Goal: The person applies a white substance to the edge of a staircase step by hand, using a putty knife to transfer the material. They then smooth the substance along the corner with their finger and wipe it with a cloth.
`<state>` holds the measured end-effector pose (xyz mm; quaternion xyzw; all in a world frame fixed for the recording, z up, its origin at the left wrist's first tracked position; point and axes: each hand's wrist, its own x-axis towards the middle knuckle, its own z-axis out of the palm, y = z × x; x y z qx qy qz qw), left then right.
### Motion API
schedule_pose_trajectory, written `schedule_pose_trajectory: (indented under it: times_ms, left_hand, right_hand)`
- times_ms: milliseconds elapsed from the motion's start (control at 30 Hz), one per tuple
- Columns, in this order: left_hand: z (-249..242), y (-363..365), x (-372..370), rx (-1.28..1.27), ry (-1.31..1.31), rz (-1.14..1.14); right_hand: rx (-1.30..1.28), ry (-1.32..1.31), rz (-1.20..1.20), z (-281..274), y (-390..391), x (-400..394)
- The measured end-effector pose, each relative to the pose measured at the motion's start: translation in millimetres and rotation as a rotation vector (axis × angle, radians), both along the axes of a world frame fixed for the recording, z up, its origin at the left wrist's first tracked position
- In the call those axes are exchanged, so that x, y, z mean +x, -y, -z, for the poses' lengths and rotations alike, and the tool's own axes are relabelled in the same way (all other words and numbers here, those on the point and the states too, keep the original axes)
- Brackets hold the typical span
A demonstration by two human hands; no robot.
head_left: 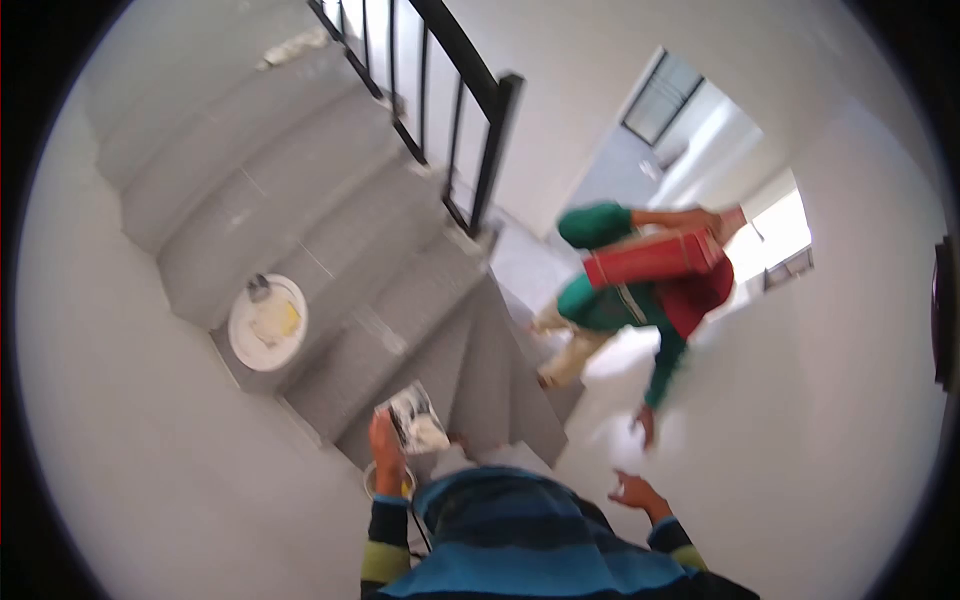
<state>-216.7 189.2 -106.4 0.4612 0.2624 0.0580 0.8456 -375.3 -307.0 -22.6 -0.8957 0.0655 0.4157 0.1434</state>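
My left hand is closed on the near edge of a flat rectangular board with white paste and dark smears on its face. Just below that hand, partly hidden behind it and my sleeve, is a round white-rimmed container with a bit of yellow. My right hand is held out to the right near the wall, thumb and forefinger apart, with nothing visible in it. Farther up the stairs on the left, a round white tub holds whitish and yellow paste, a dark grey object at its rim.
Grey stairs rise to the upper left beside a black railing. Close on the right, a person in green carries a red box on the shoulder, one hand reaching down near my right hand. White walls enclose the stairwell.
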Motion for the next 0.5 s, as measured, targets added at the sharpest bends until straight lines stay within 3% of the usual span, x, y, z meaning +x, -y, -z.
schedule_pose_trajectory:
  times_ms: [33,67,133,167,267,300,333,367,400,500]
  left_hand:
    - [18,-13,-10,0.129,0.027,-0.003]
    - [11,-24,-7,0.087,0.059,0.015]
    - [-8,-39,2,-0.001,0.122,0.011]
    - [-20,-40,5,0.002,0.11,-0.028]
    - [-39,-48,8,-0.081,0.085,-0.055]
    - [-42,-49,7,-0.182,0.05,-0.023]
    - [-44,-49,3,-0.183,0.069,-0.03]
    - [-45,-47,3,-0.166,0.086,-0.042]
    - [-44,-46,8,-0.148,0.11,-0.052]
    - [-23,-39,11,-0.204,0.159,-0.095]
  right_hand:
    - [0.044,-0.028,-0.126,1,-9,18]
    - [0.093,-0.08,-0.187,-7,-21,39]
    - [0.163,-0.234,-0.277,-85,-74,106]
    - [0.29,-0.178,-0.257,-137,-95,133]
    - [0.416,0.152,-0.384,-326,-157,193]
    - [0.419,0.41,-0.693,-365,-158,210]
    - [0.451,0.616,-0.716,-406,-174,218]
    - [0.452,0.761,-0.723,-438,-190,226]
    - [0.469,0.673,-0.576,-469,-196,233]
    - [0.098,0.994,-0.96,-536,-239,276]
